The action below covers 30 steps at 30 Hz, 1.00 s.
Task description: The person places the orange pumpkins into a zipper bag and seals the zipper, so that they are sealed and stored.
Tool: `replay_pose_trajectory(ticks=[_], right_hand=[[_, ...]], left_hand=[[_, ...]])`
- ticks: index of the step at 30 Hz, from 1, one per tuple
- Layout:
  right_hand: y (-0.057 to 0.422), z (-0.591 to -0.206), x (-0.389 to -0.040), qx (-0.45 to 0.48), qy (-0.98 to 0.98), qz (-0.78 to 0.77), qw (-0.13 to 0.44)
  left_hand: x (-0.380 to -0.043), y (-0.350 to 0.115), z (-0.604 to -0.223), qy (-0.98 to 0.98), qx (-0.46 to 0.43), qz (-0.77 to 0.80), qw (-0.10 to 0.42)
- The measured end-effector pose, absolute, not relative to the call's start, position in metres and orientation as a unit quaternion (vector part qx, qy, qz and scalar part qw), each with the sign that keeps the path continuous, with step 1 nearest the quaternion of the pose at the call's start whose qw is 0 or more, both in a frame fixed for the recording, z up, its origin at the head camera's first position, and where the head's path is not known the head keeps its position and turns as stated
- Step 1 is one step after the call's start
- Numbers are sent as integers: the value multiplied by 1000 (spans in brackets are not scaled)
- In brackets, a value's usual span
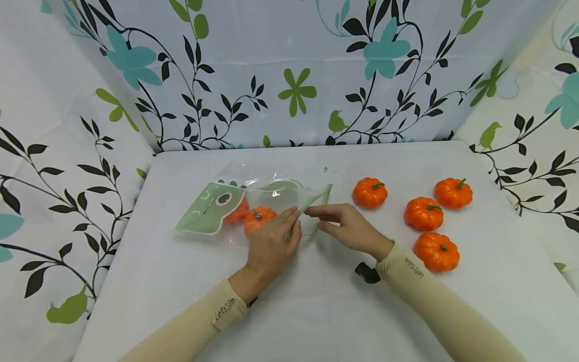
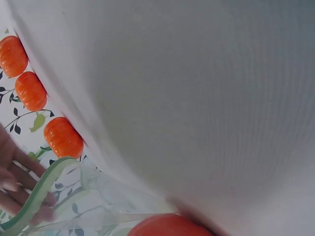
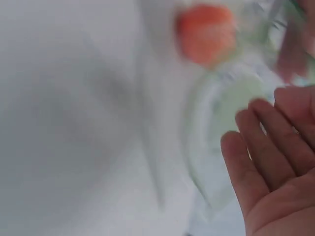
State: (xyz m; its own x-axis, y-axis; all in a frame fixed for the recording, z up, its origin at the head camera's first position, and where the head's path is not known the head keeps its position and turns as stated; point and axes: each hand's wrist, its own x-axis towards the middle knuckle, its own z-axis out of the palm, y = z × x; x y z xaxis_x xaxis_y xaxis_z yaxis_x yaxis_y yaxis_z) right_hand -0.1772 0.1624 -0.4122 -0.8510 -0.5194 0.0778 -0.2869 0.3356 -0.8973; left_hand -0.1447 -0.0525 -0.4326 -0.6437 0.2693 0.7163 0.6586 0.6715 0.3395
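Note:
A clear zip bag with a green cartoon-animal print lies on the table. Inside it are small orange pumpkins; one shows plainly, another partly behind the print. My left hand pinches the bag at its green-edged mouth, which stands partly apart. At that mouth, on the other side, my right hand reaches in from the right with its fingertips near the edge. The right wrist view shows this hand's fingers extended and the palm bare.
Right of the bag are several loose pumpkins: one by the bag's mouth, others grouped farther right. A small dark object is by the right wrist. White cloth covers the table; patterned curtains stand behind and beside it.

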Motion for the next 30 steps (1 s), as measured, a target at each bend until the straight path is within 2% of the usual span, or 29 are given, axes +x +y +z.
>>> replay_pose_trajectory(ticks=[8, 11, 13, 16, 22, 30], right_hand=[[213, -365, -175, -229, 864, -433, -119], [224, -361, -181, -218, 855, -436, -175], [229, -364, -184, -199, 852, -445, -190], [235, -372, -186, -148, 856, -463, -177], [247, -394, -189, -23, 872, -480, -94], [259, -418, -202, 47, 880, -472, -7]], left_hand=[[-144, -51, -430, -855, -270, -314, 311], [-143, -51, -430, -856, -270, -313, 309], [-143, -50, -431, -857, -271, -312, 308], [-142, -50, -433, -858, -272, -311, 307], [-140, -49, -436, -857, -276, -311, 304], [-138, -48, -437, -860, -276, -306, 302]])
